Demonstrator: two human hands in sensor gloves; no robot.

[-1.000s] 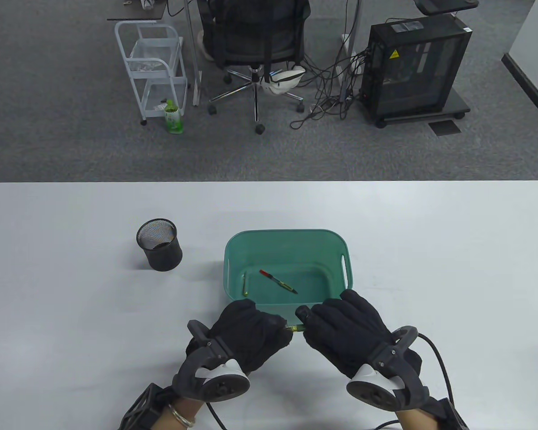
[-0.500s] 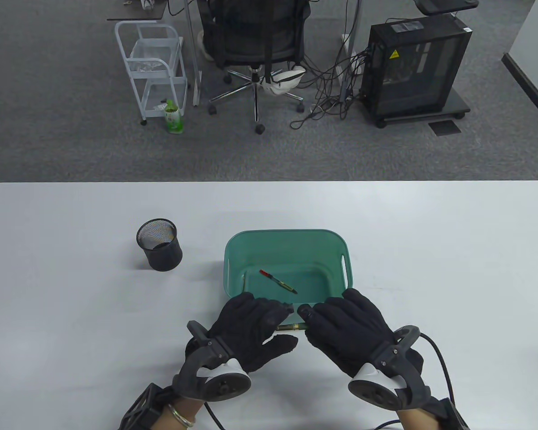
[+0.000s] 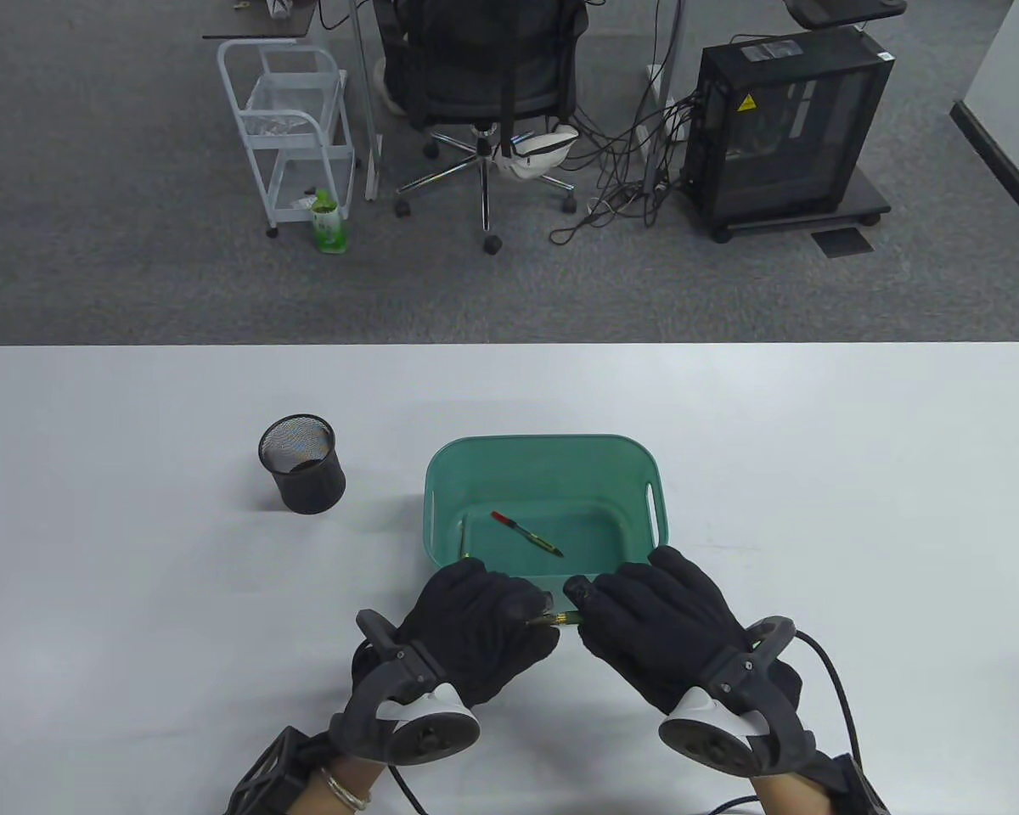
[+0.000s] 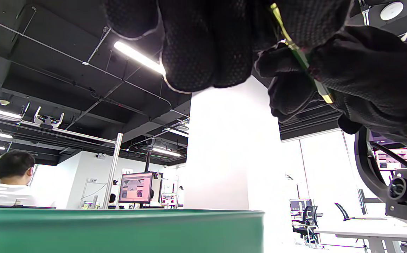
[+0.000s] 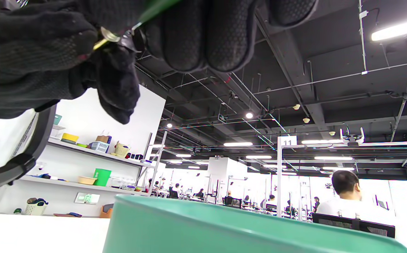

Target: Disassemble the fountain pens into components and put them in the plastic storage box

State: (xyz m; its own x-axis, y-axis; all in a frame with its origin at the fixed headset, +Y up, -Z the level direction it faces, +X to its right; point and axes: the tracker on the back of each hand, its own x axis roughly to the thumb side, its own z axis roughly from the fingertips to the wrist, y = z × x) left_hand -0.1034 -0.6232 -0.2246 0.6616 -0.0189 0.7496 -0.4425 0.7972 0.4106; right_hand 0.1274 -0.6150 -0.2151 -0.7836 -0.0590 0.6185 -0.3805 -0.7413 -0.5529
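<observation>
Nearest to the person, the left hand [image 3: 475,632] and the right hand [image 3: 658,628] met just in front of the box [image 3: 441,492], and both gripped one green pen [image 3: 560,619] between them. The left fingers [image 4: 207,52] were curled and pinched the end with the gold ring; the right fingers [image 5: 203,35] were closed around the other end. Only a short part of the pen showed between the gloves, held above the table [image 3: 136,594] and almost level.

The step in hand seemed to be to unscrew or pull the pen apart. To do it well, one hand should keep its end fixed while the other turns, with the pull straight along the pen so that the thin part does not bend. It would help to work close to the box, so a loose piece falls inside.

Farther away, in the box, lay a thin refill [image 3: 526,534] with a red tip and a small gold piece [image 3: 464,541] by the left wall. A black mesh cup [image 3: 301,463] stood well to the left.
</observation>
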